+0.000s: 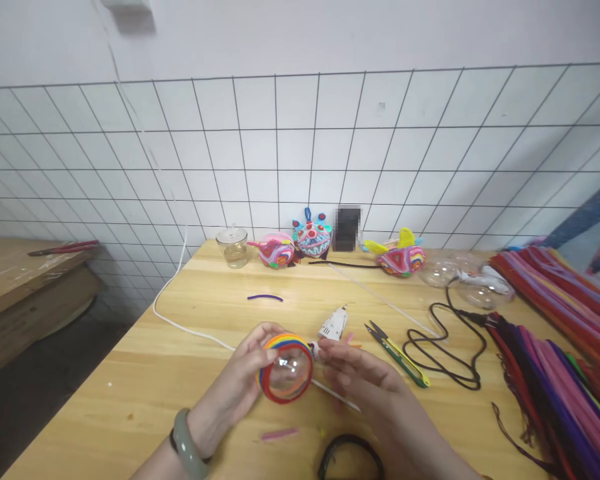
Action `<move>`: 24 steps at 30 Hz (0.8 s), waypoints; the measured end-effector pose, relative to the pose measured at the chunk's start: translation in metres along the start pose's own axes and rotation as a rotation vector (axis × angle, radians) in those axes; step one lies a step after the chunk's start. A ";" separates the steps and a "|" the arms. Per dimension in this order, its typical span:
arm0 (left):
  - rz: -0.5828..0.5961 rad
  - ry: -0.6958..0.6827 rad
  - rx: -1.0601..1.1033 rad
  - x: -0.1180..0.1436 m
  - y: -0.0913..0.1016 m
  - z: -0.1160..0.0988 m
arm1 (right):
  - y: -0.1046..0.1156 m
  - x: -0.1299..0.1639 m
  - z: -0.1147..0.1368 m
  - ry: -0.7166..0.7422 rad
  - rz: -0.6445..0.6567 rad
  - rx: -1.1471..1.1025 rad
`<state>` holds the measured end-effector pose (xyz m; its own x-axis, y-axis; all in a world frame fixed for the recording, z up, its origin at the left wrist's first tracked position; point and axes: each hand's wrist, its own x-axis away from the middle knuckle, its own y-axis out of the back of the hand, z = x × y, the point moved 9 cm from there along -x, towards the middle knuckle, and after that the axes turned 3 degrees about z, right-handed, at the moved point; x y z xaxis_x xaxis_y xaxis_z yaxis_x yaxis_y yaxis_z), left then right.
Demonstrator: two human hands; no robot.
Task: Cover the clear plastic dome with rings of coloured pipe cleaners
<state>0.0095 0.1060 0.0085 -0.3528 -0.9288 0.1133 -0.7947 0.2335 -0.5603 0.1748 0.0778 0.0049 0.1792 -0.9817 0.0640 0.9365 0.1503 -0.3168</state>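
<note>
Fingers of the left hand (pixel 243 380) are cupping a clear ball (pixel 286 375) wrapped in coloured bands, tilting it toward the right hand (pixel 363 380), whose loosely curled fingertips are steadying its edge above the table (pixel 180 347).

Clear ball (pixel 286 371) wrapped in rainbow stripes with a red rim, pale wood table (pixel 180 333), white wall tiles (pixel 260 153) with dark grid lines, green-yellow snips (pixel 399 353), black cable (pixel 445 347), purple stem (pixel 265 297), pale green bangle (pixel 187 445), white glue gun (pixel 334 324).
</note>
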 end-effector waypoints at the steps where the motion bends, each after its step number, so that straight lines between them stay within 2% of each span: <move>1: -0.028 -0.021 0.038 -0.001 0.005 -0.003 | 0.005 -0.001 -0.006 -0.044 -0.034 -0.061; 4: -0.112 -0.040 0.179 -0.003 0.018 -0.009 | 0.011 -0.003 -0.013 -0.099 -0.055 -0.151; 9: -0.227 -0.144 0.363 -0.009 0.037 -0.024 | 0.025 -0.009 0.005 -0.040 -0.072 -0.114; 16: -0.320 -0.175 0.394 -0.010 0.050 -0.031 | 0.058 -0.012 0.033 0.066 -0.190 0.051; 24: -0.322 -0.182 0.404 -0.010 0.051 -0.032 | 0.075 -0.009 0.045 0.160 -0.277 0.132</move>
<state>-0.0437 0.1365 0.0050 -0.0034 -0.9781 0.2081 -0.5825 -0.1672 -0.7954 0.2568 0.1034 0.0237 -0.1270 -0.9917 -0.0225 0.9758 -0.1208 -0.1820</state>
